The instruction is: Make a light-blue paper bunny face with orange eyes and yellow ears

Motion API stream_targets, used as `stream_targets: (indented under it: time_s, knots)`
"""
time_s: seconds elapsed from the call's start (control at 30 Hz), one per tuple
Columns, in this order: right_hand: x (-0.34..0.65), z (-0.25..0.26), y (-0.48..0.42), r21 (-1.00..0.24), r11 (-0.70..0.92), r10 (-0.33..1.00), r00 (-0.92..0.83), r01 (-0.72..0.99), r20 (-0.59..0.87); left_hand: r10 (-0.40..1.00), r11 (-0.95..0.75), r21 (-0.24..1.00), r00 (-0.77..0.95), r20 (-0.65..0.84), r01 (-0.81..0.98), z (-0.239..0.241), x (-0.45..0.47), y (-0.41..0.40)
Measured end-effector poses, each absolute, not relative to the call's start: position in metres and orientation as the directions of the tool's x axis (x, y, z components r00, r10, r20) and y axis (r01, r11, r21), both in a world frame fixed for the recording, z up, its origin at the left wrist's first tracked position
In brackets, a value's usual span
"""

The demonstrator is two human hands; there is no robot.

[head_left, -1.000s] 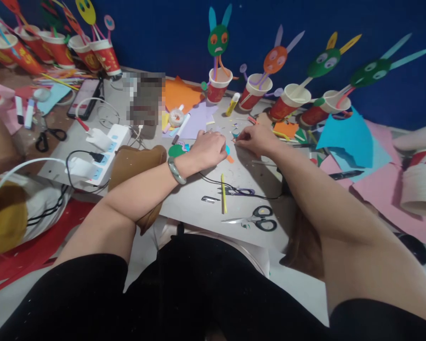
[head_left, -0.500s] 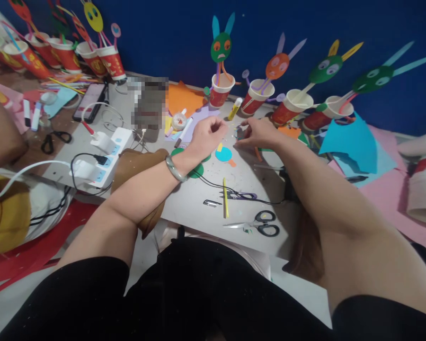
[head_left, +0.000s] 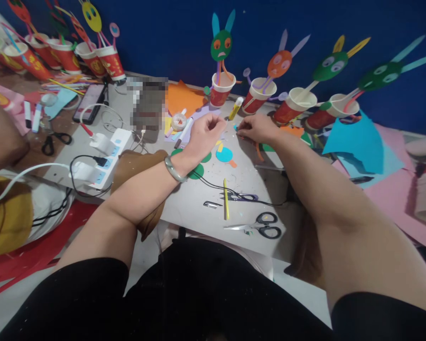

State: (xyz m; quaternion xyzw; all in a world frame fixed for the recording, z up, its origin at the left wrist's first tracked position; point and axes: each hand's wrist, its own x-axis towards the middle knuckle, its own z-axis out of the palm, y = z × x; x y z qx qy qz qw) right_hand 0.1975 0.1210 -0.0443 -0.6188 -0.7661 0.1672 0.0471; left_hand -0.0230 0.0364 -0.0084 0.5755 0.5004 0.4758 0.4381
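Observation:
My left hand (head_left: pixel 208 135), with a bangle on the wrist, is closed in a pinch above the table, and I cannot make out what its fingertips hold. Facing it, my right hand (head_left: pixel 257 130) has thumb and fingers drawn together low over the tabletop. A tiny blue scrap (head_left: pixel 235 127) shows right at its fingertips; whether it is gripped is unclear. Between and below the hands lie a blue paper circle (head_left: pixel 224 154) and an orange paper piece (head_left: pixel 233 164). Green paper circles (head_left: pixel 196 171) are partly covered by my left wrist. A yellow glue stick (head_left: pixel 236 109) stands just behind the hands.
Red paper cups (head_left: pixel 220 97) with paper-faced figures line the blue wall. Scissors (head_left: pixel 266 225), thread snips (head_left: pixel 243 196) and a yellow strip (head_left: pixel 226 199) lie near the front edge. A power strip (head_left: pixel 113 154) with cables sits left; blue paper sheets (head_left: pixel 358 144) lie right.
My right hand's fingers have closed together from a wider pinch, and the blue scrap now shows at their tips. My left hand has stayed almost in place. The view has shifted slightly.

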Motion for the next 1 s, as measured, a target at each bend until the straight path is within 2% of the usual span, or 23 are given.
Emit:
stream_targets:
  time_s: [0.13,0.17,0.23,0.27,0.33,0.4,0.47,0.57,0.7,1.0]
  knots:
    - [0.196,-0.044,0.122,-0.254,0.239,0.960,-0.267,0.937,-0.081,0.995,-0.090,0.984,0.047,0.084,0.151,-0.008,-0.023,0.036]
    - [0.197,-0.042,0.121,-0.306,0.240,0.960,-0.273,0.921,-0.068,0.996,-0.083,0.984,0.049,0.077,0.156,-0.008,-0.023,0.037]
    - [0.198,-0.033,0.118,-0.485,0.214,0.961,-0.271,0.848,-0.051,0.996,-0.077,0.984,0.053,0.070,0.162,-0.010,-0.022,0.037]
    - [0.198,-0.027,0.114,-0.597,0.189,0.963,-0.267,0.780,-0.045,0.996,-0.076,0.984,0.059,0.067,0.163,-0.010,-0.022,0.037]
    - [0.197,-0.014,0.104,-0.736,0.156,0.960,-0.276,0.658,-0.044,0.995,-0.071,0.985,0.079,0.059,0.155,-0.012,-0.020,0.037]
    - [0.192,-0.003,0.091,-0.886,0.076,0.955,-0.289,0.457,-0.067,0.993,-0.055,0.991,0.110,0.041,0.121,-0.013,-0.018,0.036]
    - [0.184,0.003,0.079,-0.960,0.002,0.938,-0.333,0.281,-0.095,0.988,-0.023,0.998,0.153,0.014,0.058,-0.014,-0.015,0.035]
    - [0.170,0.005,0.065,-0.989,-0.032,0.926,-0.368,0.142,-0.083,0.977,0.031,0.999,0.212,-0.023,-0.036,-0.012,-0.013,0.033]
    - [0.155,0.005,0.058,-0.997,-0.029,0.936,-0.347,0.071,-0.052,0.966,0.066,0.992,0.255,-0.037,-0.106,-0.010,-0.013,0.033]
    - [0.149,0.003,0.055,-0.990,0.025,0.970,-0.243,0.138,-0.010,0.939,0.185,0.974,0.317,-0.136,-0.130,-0.016,-0.015,0.040]
